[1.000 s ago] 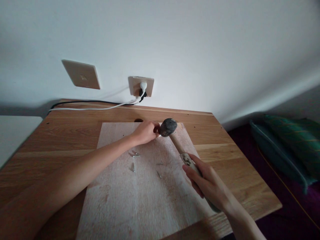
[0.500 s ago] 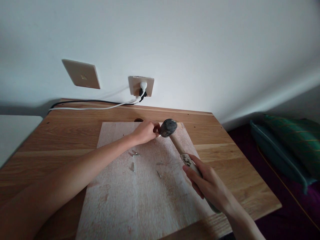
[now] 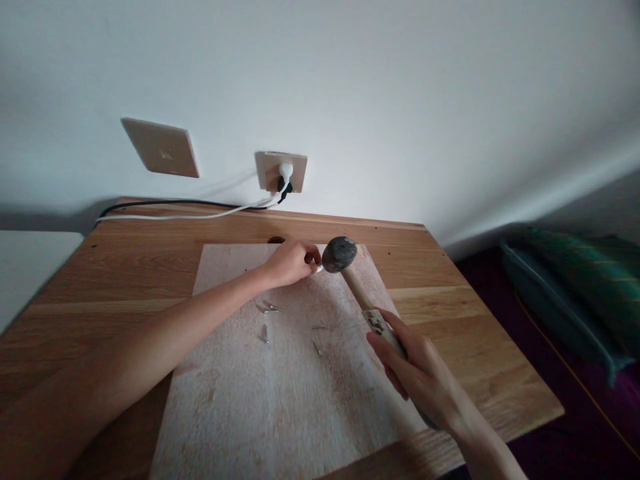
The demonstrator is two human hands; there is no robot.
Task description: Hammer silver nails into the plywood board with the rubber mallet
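Near the far edge of the pale wooden board [image 3: 235,400], my left hand [image 3: 293,262] is closed in a pinch on a small white piece [image 3: 319,268]. Its exact kind is too small to make out. My right hand [image 3: 417,363] wraps round the handle of a rubber mallet [image 3: 340,255]. The mallet's dark head is raised just right of my left fingertips. Between my hands, several small metal nails or screws lie or stand on the board, among them one upright-looking piece [image 3: 266,335] and one thin piece [image 3: 317,348].
Under the board is a brown wooden tabletop [image 3: 450,333]. Against the wall, a white plug [image 3: 285,171] sits in a socket, with white and black cables running left. A second wall plate [image 3: 167,150] is further left. Green cushions [image 3: 585,287] lie at the right.
The mallet head has shifted slightly right, away from my left fingertips, showing more of the white piece. My left hand stays in almost the same place.
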